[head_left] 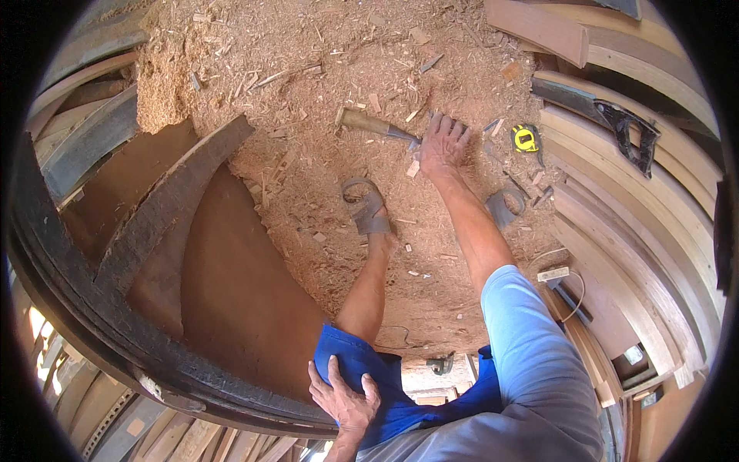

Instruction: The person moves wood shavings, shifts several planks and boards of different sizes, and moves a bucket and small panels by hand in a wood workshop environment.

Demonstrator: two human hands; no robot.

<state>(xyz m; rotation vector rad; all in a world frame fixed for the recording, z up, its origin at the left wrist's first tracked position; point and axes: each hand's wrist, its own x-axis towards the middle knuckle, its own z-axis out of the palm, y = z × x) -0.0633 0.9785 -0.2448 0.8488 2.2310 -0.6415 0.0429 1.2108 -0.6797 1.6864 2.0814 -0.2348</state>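
Note:
My right hand reaches down to the sawdust-covered ground, its fingers bent around the blade end of a chisel. The chisel's wooden handle points left; the hand hides the far part of its blade. My left hand rests on the leg of my blue shorts, fingers apart, holding nothing. A yellow and black tape measure lies right of my right hand. Below the chisel is my sandalled foot.
Wood shavings cover the ground. A curved dark wooden frame with brown panels stands left. Curved planks are stacked right, with a handsaw's black handle on them. A hammer-like tool lies lower right. Another sandal strap shows beside my right forearm.

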